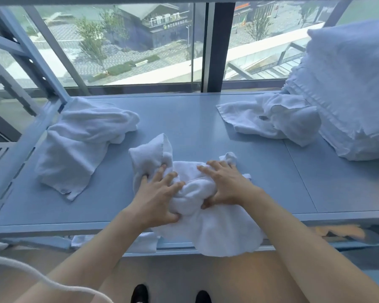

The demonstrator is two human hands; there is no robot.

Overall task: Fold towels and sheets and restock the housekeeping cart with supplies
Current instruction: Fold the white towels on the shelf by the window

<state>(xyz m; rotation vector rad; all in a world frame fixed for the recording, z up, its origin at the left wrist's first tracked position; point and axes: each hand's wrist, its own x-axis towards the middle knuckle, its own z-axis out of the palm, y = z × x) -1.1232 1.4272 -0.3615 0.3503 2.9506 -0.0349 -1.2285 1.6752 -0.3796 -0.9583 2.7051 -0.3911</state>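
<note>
A crumpled white towel (pixel 217 232) lies at the front edge of the blue shelf (pixel 195 119), its lower part hanging over the edge. My left hand (pixel 160 195) grips the towel's left side, fingers spread and dug into the cloth, thumb pinching a fold. On the right part of the bunch sits my right hand (pixel 225 184), fingers stretched forward over the cloth and thumb tucked under a fold. One corner of the towel stands up behind my left hand.
A rumpled white towel (pixel 79 145) lies on the shelf's left side. Another white towel (pixel 269 119) lies at the back right, beside a tall stack of white linen (pixel 354 88). Blue rack posts (pixel 31 62) rise at the left. A window runs behind the shelf.
</note>
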